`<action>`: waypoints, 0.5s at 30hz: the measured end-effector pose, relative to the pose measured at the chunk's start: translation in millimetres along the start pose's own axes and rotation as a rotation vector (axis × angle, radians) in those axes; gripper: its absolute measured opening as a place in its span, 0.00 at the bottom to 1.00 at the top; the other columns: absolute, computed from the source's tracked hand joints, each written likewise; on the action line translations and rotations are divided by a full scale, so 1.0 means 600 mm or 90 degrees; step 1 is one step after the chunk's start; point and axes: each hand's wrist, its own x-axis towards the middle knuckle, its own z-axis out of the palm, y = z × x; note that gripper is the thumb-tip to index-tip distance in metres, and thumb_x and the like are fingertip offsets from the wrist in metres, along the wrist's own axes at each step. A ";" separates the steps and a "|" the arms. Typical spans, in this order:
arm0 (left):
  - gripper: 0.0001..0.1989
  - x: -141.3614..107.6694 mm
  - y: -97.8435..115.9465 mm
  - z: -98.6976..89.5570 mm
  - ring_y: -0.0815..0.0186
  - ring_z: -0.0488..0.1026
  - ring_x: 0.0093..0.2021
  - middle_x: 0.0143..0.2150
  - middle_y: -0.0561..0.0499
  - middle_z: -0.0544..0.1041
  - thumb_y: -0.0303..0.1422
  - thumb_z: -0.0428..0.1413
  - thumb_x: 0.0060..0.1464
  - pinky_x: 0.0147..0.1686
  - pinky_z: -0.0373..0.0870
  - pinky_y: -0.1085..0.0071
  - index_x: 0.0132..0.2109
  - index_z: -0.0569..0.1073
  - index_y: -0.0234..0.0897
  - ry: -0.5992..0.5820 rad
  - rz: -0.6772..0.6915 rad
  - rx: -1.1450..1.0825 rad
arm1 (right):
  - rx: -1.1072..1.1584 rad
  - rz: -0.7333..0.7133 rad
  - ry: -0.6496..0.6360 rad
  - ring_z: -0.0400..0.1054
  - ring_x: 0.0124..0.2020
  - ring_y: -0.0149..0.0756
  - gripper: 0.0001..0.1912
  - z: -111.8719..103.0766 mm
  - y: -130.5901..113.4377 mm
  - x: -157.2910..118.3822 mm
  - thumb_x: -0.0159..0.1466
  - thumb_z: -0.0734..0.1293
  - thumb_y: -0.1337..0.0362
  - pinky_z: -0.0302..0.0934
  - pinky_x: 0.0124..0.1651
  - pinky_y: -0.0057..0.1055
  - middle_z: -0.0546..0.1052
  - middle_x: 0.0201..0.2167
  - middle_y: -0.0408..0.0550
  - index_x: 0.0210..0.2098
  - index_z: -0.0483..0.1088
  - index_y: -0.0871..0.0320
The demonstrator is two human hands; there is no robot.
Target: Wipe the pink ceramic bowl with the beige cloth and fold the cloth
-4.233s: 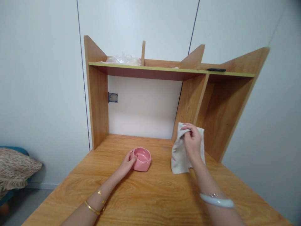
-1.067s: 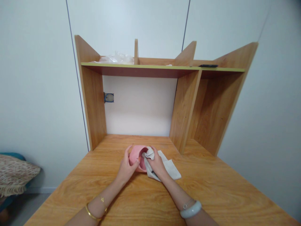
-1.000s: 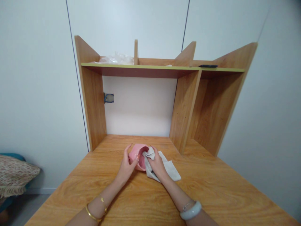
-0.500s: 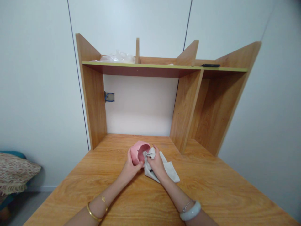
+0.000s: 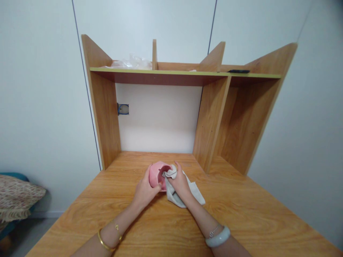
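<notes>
A pink faceted container [image 5: 156, 173], like a small pot or bowl, is tilted with its opening facing right. My left hand [image 5: 147, 186] grips it from the left side, thumb at the lower rim. A light grey cloth [image 5: 175, 196] is bunched in my right hand [image 5: 180, 181], and part of it reaches into the container's mouth. The cloth's loose end hangs down to the tabletop, right of and below that hand. The fingertips of my right hand are partly hidden by the cloth.
The wooden desk [image 5: 150, 228] carries a shelf unit [image 5: 211, 125] at its back. On the upper shelf lie a clear plastic bag [image 5: 131, 62] and a flat black object [image 5: 238, 71]. An open socket box [image 5: 123, 109] shows in the wall. A patterned cloth [image 5: 20, 196] drapes over something at left.
My right hand and the cloth have shifted slightly at the container's opening, and the container has turned a little. The whole view has moved slightly.
</notes>
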 end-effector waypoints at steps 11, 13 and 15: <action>0.38 -0.006 0.023 -0.015 0.53 0.72 0.40 0.41 0.43 0.75 0.38 0.55 0.42 0.42 0.65 0.62 0.61 0.55 0.36 -0.006 -0.013 0.110 | -0.134 -0.009 -0.007 0.70 0.31 0.41 0.34 -0.009 0.002 0.002 0.51 0.67 0.63 0.55 0.29 0.28 0.75 0.27 0.47 0.56 0.53 0.57; 0.38 -0.007 0.024 -0.016 0.53 0.72 0.40 0.41 0.44 0.76 0.39 0.56 0.41 0.42 0.65 0.62 0.60 0.56 0.36 -0.001 -0.014 0.104 | -0.142 -0.012 -0.005 0.70 0.31 0.41 0.34 -0.009 0.004 0.002 0.51 0.67 0.62 0.55 0.29 0.27 0.75 0.27 0.47 0.55 0.53 0.57; 0.38 -0.007 0.023 -0.015 0.54 0.72 0.40 0.40 0.44 0.76 0.39 0.56 0.41 0.42 0.65 0.63 0.60 0.56 0.36 0.000 -0.014 0.113 | -0.136 -0.014 -0.003 0.70 0.30 0.41 0.34 -0.008 0.006 0.002 0.50 0.67 0.62 0.55 0.29 0.27 0.74 0.26 0.46 0.55 0.54 0.57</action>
